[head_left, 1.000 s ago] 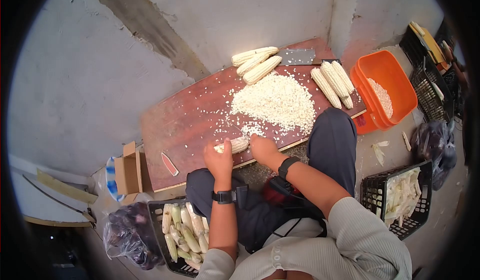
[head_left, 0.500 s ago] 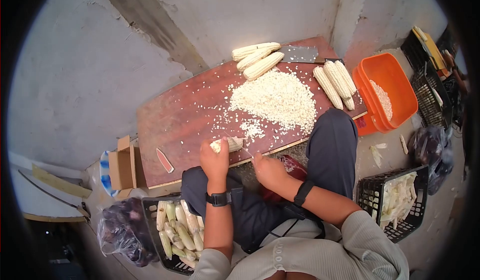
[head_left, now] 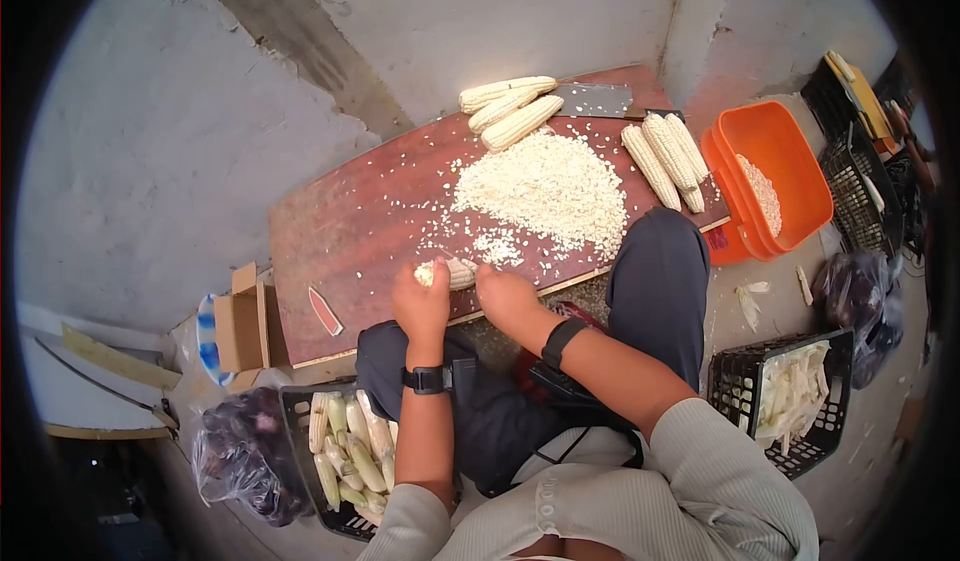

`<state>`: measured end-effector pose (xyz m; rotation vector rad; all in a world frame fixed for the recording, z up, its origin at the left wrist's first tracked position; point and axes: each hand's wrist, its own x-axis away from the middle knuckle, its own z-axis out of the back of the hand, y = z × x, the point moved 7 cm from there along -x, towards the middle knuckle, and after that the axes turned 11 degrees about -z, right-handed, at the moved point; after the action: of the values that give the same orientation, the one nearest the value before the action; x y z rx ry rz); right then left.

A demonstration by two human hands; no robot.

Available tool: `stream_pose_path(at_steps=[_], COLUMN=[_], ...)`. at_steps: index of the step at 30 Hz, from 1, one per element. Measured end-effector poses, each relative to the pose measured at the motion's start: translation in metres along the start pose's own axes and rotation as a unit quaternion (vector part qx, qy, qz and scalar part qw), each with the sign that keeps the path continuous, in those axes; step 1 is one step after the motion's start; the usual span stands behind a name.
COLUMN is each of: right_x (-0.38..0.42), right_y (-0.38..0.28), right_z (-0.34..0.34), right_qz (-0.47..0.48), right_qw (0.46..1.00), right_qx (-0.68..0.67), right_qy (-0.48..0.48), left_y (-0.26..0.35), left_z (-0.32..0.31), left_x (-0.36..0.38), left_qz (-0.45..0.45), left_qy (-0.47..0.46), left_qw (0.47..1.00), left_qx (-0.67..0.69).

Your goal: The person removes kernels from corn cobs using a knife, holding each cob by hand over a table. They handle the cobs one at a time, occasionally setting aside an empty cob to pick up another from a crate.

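My left hand (head_left: 420, 306) is closed around a partly stripped ear of corn (head_left: 460, 275) and holds it low over the reddish board (head_left: 335, 231). At the other end of that ear is my right hand (head_left: 508, 299), fingers closed on a knife. Its thin blade shows in the earlier view but is mostly hidden now, lying along the cob. Just beyond my hands spreads a large heap of cut white kernels (head_left: 545, 196), with loose ones scattered around it.
Peeled ears (head_left: 520, 121) lie beside a cleaver (head_left: 592, 101) at the back; more ears (head_left: 665, 156) sit at right. An orange bucket (head_left: 720, 151) holds kernels. Black crates contain unpeeled corn (head_left: 350, 451) and husks (head_left: 790, 391). A red-and-white pointed piece (head_left: 325, 311) lies at left.
My right hand has moved up and left along the ear, closer to my left hand. The whole view has shifted slightly. My left hand keeps its hold on the ear.
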<state>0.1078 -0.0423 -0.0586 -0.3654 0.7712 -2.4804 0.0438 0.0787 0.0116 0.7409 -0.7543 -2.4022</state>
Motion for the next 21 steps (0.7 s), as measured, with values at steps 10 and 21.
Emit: stream_pose_path(at_steps=[10, 21], right_x=[0.054, 0.017], right_y=[0.019, 0.019], right_z=[0.019, -0.011], right_qz=[-0.028, -0.043], right_qw=[0.999, 0.999], right_qx=[0.007, 0.007], right_qy=[-0.022, -0.014], left_y=[0.021, 0.024], left_z=[0.009, 0.003], left_x=[0.008, -0.002], left_qz=[-0.043, -0.081], left_qy=[0.049, -0.009], left_qw=[0.994, 0.994], left_qx=[-0.086, -0.076])
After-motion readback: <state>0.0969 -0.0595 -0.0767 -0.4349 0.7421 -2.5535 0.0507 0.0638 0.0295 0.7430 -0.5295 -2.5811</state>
